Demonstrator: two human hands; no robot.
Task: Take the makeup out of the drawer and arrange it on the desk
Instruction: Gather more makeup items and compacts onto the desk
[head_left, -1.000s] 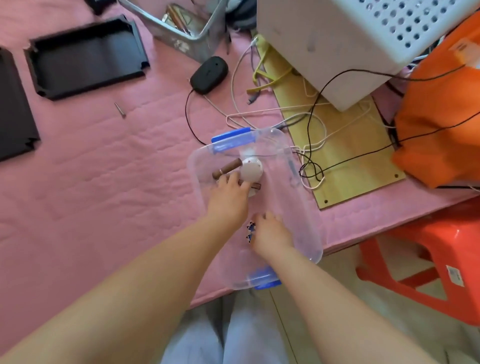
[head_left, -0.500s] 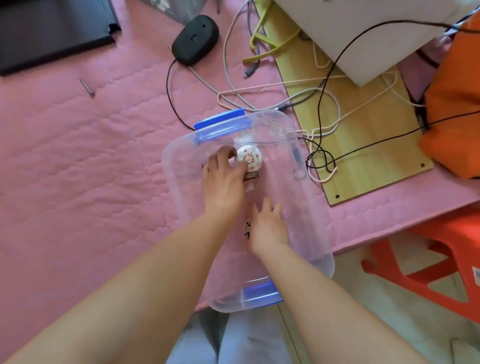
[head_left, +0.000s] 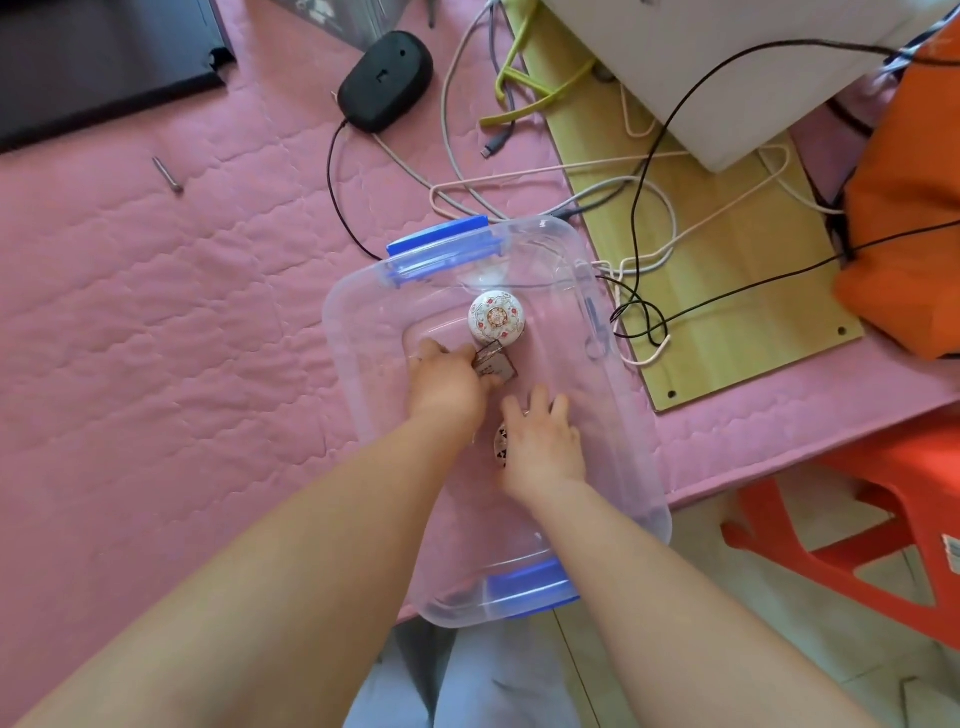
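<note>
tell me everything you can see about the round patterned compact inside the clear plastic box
The round compact is a white, glossy, domed disc with a red and teal floral medallion on its lid. It looks closed and lies flat, lid up, on the floor of the clear box, toward the far blue latch. A small dark item overlaps its near edge; neither hand touches it.

A pink quilted cover (head_left: 156, 322) drapes the bench (a pale wooden board (head_left: 727, 291) lies on it), with an orange plastic stool (head_left: 852, 525) standing on the light floor (head_left: 727, 649) alongside.
</note>
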